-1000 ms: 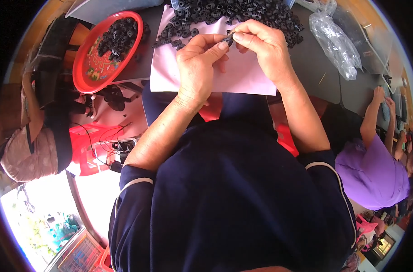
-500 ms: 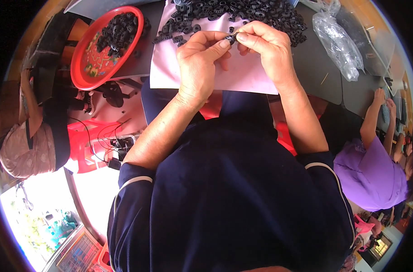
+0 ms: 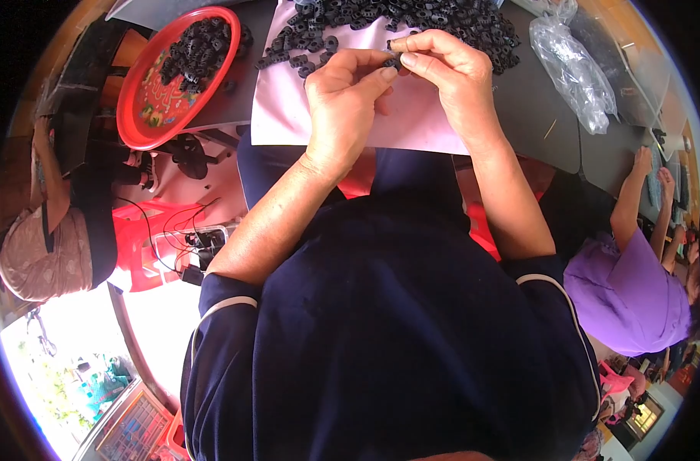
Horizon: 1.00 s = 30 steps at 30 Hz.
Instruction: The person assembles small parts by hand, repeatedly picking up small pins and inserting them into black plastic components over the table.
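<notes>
Over a pink sheet [image 3: 280,123], both my hands meet at one small black plastic part [image 3: 394,61]. My left hand [image 3: 344,100] pinches it between thumb and forefinger. From the other side, my right hand [image 3: 453,81] closes thumb and fingertips on the same part; its detail is largely hidden by the fingers. Beyond the hands lies a heap of similar black plastic parts [image 3: 442,17], spread along the far side of the sheet. Some stray pieces rest at the heap's left, near my left knuckles.
A red tray [image 3: 131,132] holding more black parts sits on the dark table at left. Clear plastic bags [image 3: 573,73] lie at right, with a thin stick [image 3: 550,128] nearby. A person in purple [image 3: 623,296] works at right; another person [image 3: 46,253] sits at left.
The hands stay together at the black part, with the right fingertips shifted slightly over it. The whole view has moved a little, so the tray and sheet appear slightly higher and further left.
</notes>
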Each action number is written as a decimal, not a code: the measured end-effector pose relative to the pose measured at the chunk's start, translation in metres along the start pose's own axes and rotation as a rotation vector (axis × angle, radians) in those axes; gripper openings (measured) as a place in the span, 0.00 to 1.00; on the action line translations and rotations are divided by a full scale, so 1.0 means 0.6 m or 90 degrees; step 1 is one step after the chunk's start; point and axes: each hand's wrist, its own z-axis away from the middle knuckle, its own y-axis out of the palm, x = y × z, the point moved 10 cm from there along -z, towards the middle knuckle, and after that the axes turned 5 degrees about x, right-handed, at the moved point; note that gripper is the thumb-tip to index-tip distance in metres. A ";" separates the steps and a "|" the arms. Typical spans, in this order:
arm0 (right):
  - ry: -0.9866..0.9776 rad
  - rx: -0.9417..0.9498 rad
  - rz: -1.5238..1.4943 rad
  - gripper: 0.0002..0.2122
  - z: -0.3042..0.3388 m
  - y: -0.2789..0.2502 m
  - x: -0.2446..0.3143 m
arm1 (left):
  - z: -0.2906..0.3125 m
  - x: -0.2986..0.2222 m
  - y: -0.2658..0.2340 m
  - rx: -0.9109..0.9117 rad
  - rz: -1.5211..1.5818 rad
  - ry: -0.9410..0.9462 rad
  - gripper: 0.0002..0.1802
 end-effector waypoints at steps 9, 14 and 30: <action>-0.131 -0.014 0.211 0.06 0.010 0.002 0.038 | -0.008 0.016 0.007 0.012 -0.032 -0.037 0.09; -0.164 -0.045 0.204 0.07 0.011 -0.001 0.047 | -0.008 0.015 0.009 0.022 -0.054 -0.035 0.09; -0.190 -0.012 0.285 0.10 0.004 0.014 0.065 | -0.007 0.021 0.007 0.003 -0.085 -0.023 0.07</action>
